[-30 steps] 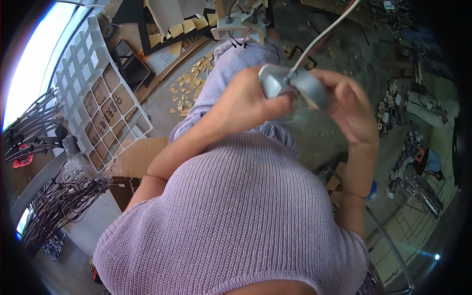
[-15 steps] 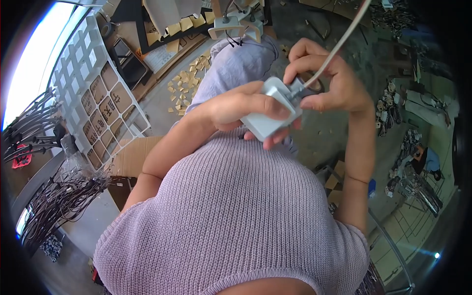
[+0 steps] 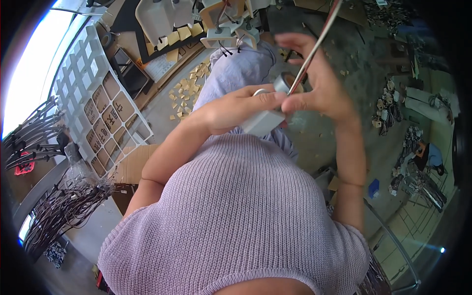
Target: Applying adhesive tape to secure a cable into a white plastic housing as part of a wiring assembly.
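My left hand (image 3: 236, 109) is closed round a small pale grey plastic box (image 3: 264, 123), its thumb lying over the top end. From that end a thin cable (image 3: 314, 55), with whitish and dark red strands, runs up toward the upper right. My right hand (image 3: 322, 86) is somewhat blurred, its fingers spread apart and curving above the box. Its thumb points at the cable's lower end, close to my left thumb; whether they touch I cannot tell. Between the hands shows a silvery ring with a brownish inside (image 3: 285, 81), looking like a tape roll.
White plastic housings with black leads (image 3: 228, 24) stand ahead of my knees. Small yellowish squares (image 3: 186, 91) lie scattered on the floor. A white lattice panel (image 3: 105, 115) and bundled dark cables (image 3: 64, 206) are at left. Another person (image 3: 432, 156) sits far right.
My right hand has opened away from the box, its fingers lifting up and leftward. The box has tilted and shows less of its face. The silvery ring now shows between the hands.
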`<state>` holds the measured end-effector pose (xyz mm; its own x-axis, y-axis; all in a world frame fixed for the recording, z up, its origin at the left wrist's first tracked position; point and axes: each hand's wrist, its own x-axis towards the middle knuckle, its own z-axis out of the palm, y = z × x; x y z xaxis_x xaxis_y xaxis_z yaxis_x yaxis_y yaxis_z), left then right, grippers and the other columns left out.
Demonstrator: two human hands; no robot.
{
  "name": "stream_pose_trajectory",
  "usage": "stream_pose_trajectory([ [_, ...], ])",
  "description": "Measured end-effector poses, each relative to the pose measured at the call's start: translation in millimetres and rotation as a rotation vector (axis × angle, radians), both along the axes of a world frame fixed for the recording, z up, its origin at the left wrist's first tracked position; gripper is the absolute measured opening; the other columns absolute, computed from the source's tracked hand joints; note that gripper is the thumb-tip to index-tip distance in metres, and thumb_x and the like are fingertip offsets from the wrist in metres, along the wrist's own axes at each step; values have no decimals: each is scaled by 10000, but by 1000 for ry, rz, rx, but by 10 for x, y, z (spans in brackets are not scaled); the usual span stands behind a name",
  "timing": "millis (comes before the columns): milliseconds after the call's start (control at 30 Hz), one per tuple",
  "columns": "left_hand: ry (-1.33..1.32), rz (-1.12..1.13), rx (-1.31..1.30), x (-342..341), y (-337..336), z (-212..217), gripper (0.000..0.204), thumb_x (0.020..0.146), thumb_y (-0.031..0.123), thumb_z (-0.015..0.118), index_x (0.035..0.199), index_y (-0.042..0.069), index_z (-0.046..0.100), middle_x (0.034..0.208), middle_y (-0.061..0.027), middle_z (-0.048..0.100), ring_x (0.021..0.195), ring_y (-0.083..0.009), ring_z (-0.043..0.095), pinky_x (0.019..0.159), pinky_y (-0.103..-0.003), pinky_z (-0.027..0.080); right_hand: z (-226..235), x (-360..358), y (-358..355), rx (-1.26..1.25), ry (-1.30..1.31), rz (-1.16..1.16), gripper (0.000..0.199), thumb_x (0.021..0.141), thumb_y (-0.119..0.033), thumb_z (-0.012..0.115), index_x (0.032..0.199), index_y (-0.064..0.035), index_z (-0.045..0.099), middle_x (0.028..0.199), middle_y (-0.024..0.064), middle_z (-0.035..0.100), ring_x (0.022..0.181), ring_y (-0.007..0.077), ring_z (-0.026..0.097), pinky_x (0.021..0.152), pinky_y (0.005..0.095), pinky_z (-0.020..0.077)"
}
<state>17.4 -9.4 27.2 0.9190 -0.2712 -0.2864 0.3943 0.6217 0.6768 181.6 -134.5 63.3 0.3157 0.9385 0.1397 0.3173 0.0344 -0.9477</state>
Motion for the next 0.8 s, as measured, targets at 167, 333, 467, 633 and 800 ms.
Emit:
stream_pose_trajectory([
  [167,131,25,-251,-3,81,82,319,940,344,577,1080,58,585,961,-72,650,901,-147,640,733,-271,527,39,177,87,-112,83,387,384,675,-189,800,1001,-36,668,984,30,565,877,116,547,719,243,434],
  [333,-91,351,255,32,66,-201,242,922,260,607,1040,49,605,997,-50,632,864,-128,612,743,-245,493,0,115,-91,-262,153,162,424,802,-327,710,1061,0,633,995,40,578,801,98,558,656,208,432],
  [467,221,442,-3,43,39,-29,210,918,212,604,1051,50,599,1023,-50,611,901,-155,606,754,-278,503,54,-38,-229,-216,915,15,733,842,-590,610,1198,44,520,973,68,601,797,102,579,571,196,443],
  [633,207,133,-406,38,97,-145,256,938,254,564,1073,37,586,1061,-75,605,987,-220,623,770,-372,541,-148,109,-15,-107,391,90,949,622,-293,779,1424,-48,335,1414,76,421,1239,176,411,1024,326,327],
  [800,163,96,-394,-67,142,-142,260,942,253,559,1058,22,584,1089,-87,592,1062,-273,604,779,-407,546,-109,257,241,-190,270,529,813,644,-159,778,1385,-54,461,1444,94,387,1248,192,433,1035,346,339],
])
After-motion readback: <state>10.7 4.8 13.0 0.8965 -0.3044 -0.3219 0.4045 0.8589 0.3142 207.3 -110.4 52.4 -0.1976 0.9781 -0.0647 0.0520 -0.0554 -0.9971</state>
